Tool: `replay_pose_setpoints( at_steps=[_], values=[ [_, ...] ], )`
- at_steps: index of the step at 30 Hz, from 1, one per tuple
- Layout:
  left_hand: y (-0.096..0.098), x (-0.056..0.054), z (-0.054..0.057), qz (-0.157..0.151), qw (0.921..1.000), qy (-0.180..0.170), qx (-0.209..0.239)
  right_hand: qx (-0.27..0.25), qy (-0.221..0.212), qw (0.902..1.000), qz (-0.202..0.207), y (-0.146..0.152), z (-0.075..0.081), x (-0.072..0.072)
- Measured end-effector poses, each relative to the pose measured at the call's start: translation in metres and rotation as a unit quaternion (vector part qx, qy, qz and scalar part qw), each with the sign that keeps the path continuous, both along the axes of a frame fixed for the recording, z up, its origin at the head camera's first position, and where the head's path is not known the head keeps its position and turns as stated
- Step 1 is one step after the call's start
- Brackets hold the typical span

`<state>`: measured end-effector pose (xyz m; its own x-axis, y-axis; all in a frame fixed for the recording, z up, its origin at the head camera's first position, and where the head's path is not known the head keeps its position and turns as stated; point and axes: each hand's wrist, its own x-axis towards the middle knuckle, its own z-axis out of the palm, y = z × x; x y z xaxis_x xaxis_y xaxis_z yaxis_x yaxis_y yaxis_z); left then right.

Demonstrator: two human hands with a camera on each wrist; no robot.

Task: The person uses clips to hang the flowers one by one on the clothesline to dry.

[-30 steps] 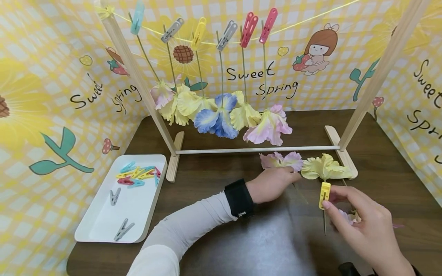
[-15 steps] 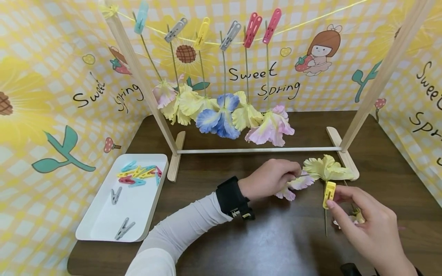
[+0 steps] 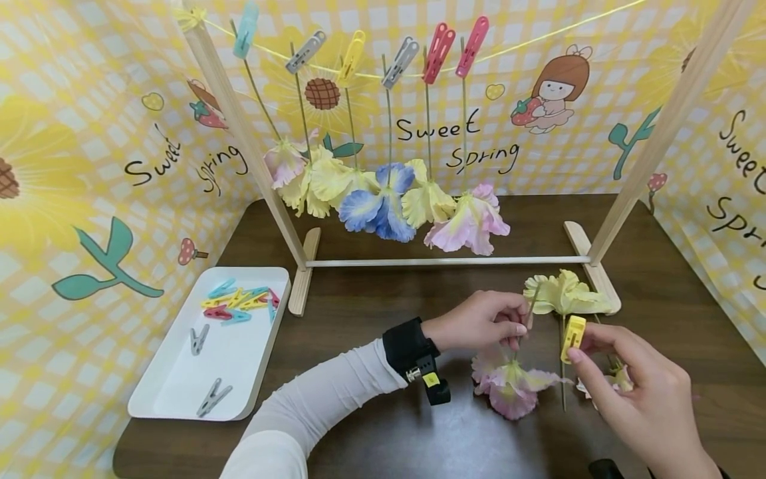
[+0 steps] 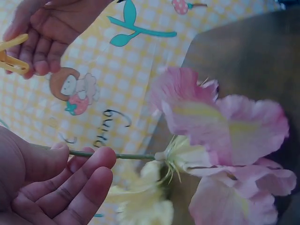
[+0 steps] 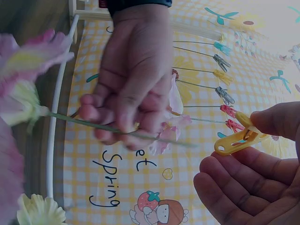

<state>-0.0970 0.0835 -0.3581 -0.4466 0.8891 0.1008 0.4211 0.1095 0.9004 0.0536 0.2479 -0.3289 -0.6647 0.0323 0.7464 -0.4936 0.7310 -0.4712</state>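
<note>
My left hand pinches the green stem of a pink artificial flower, whose bloom hangs downward below the fingers. In the left wrist view the stem runs between thumb and fingertips. To the right, my right hand holds a yellow clothespin between thumb and fingers. The right wrist view shows that clothespin pinched near its end, close to the free tip of the stem. A yellow flower lies on the table just behind the clothespin, its stem pointing toward me.
A wooden frame carries a yellow string with several flowers hanging upside down from clothespins. On the left, a white tray holds several coloured clothespins. Another pale flower lies partly hidden behind my right hand.
My left hand has picked the pink flower up from the table by its stem and turned it bloom-down, bringing it nearer me. My right hand with the clothespin has barely moved.
</note>
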Motion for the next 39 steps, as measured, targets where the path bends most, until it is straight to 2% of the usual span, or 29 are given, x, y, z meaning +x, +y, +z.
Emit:
replay_pose_setpoints(
  at_steps=[3, 7, 11, 18, 22, 27, 34, 37, 39],
  values=[
    [0.004, 0.001, -0.009, 0.013, 0.9963, -0.085, -0.005, -0.003, 0.001, 1.0, 0.004, -0.001, 0.0, -0.001],
    [0.007, 0.001, -0.022, 0.045, 0.9865, -0.156, -0.019, 0.002, -0.014, 0.9999, 0.003, 0.0, -0.001, 0.0],
    [0.011, 0.0, -0.034, 0.078, 0.9793, -0.184, -0.033, 0.012, -0.042, 0.999, -0.006, 0.002, 0.0, 0.003],
    [0.017, 0.0, -0.049, 0.139, 0.9637, -0.222, -0.05, 0.01, -0.034, 0.9994, -0.002, 0.002, -0.002, 0.002],
    [0.018, 0.001, -0.054, 0.172, 0.9579, -0.215, -0.081, 0.013, -0.045, 0.9989, -0.003, 0.002, -0.001, 0.003],
    [0.017, 0.002, -0.056, 0.205, 0.9537, -0.183, -0.121, 0.017, -0.062, 0.9979, -0.006, 0.001, 0.001, 0.004],
    [0.015, 0.002, -0.057, 0.214, 0.9545, -0.164, -0.127, 0.02, -0.063, 0.9978, -0.006, 0.0, 0.002, 0.003],
    [0.015, 0.002, -0.057, 0.223, 0.9553, -0.122, -0.15, 0.019, -0.062, 0.9979, -0.003, 0.001, 0.001, 0.003],
    [0.016, 0.001, -0.059, 0.226, 0.9559, -0.066, -0.176, 0.017, -0.057, 0.9982, 0.002, 0.001, 0.0, 0.003]
  ],
)
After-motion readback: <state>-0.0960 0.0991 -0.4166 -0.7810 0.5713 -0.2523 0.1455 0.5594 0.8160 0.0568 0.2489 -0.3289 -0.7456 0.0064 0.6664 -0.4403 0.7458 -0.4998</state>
